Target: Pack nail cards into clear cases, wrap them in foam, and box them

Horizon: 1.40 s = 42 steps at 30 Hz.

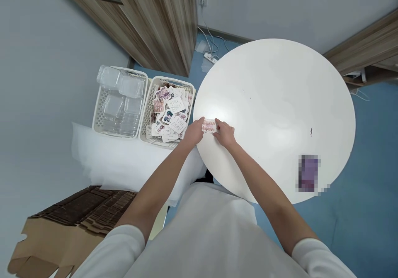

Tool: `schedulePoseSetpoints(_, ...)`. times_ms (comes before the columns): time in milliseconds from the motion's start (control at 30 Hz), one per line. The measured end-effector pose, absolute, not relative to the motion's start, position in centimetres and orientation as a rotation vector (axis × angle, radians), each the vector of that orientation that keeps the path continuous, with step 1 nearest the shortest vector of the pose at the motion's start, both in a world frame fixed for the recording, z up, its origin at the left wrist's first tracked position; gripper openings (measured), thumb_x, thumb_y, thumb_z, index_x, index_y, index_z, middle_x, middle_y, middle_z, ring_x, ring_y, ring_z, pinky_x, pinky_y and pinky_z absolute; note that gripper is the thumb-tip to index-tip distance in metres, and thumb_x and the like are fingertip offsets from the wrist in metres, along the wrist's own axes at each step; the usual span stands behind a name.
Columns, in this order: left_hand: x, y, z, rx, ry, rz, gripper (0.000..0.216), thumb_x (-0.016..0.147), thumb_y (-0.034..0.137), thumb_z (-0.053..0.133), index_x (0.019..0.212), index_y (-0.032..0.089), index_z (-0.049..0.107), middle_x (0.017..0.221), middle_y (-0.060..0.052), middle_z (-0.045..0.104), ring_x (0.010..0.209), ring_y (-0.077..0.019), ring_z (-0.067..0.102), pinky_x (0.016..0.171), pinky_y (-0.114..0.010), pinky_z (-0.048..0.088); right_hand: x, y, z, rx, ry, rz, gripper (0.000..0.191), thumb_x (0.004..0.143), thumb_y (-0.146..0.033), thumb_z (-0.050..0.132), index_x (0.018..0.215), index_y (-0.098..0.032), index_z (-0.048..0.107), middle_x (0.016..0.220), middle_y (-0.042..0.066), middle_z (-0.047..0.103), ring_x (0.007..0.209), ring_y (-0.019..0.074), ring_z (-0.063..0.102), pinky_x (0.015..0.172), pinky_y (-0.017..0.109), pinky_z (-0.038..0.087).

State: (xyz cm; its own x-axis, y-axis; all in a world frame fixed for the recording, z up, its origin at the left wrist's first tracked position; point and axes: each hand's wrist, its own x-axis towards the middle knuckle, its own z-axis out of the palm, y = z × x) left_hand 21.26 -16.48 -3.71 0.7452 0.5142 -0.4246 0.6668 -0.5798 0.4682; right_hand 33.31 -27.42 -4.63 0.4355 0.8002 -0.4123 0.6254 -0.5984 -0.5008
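Over the left side of the round white table point(273, 87) I see a small white card with rows of pink pieces point(209, 125). My left hand point(194, 132) is closed on its left edge. Its right edge is pinched between the fingers of my right hand point(224, 133). What the pink pieces are is too small to tell. Just left of my left hand stands a white basket point(142, 126) heaped with similar cards point(175, 105), some with pink, purple or teal pieces and some with printed text facing up.
Clear plastic boxes point(113, 106) fill a second white basket point(95, 116) at the left. White foam sheeting point(124, 157) and flattened cardboard point(62, 240) lie below the baskets. A pixelated purple object point(308, 173) rests on the table's right. Behind it, a power strip point(210, 58) lies on the floor.
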Motion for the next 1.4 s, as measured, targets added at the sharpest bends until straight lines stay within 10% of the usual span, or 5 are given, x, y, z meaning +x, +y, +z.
schedulePoseSetpoints(900,20.9,-17.5,-4.4,2.3,1.008,-0.21,0.071,0.073,0.011,0.049,0.136,0.013,0.016,0.107,-0.012,0.052,0.091,-0.0215,0.053,0.073,-0.031,0.043,32.5,-28.8,-4.3,-2.391,-1.11,0.905,0.079,0.068,-0.023,0.055,0.135,-0.026,0.012,0.106,0.005,0.051,0.1,0.0209,0.047,0.091,0.042,0.026)
schedulePoseSetpoints(1400,19.0,-23.4,-2.7,2.331,1.136,-0.066,0.062,0.078,0.022,0.045,0.134,0.014,0.02,0.115,-0.013,0.049,0.099,-0.0243,0.052,0.076,-0.032,0.044,32.9,-39.9,-1.2,-2.103,-1.009,0.975,0.067,0.077,-0.024,0.048,0.135,-0.028,0.016,0.127,0.009,0.039,0.084,0.0143,0.058,0.08,0.035,0.046)
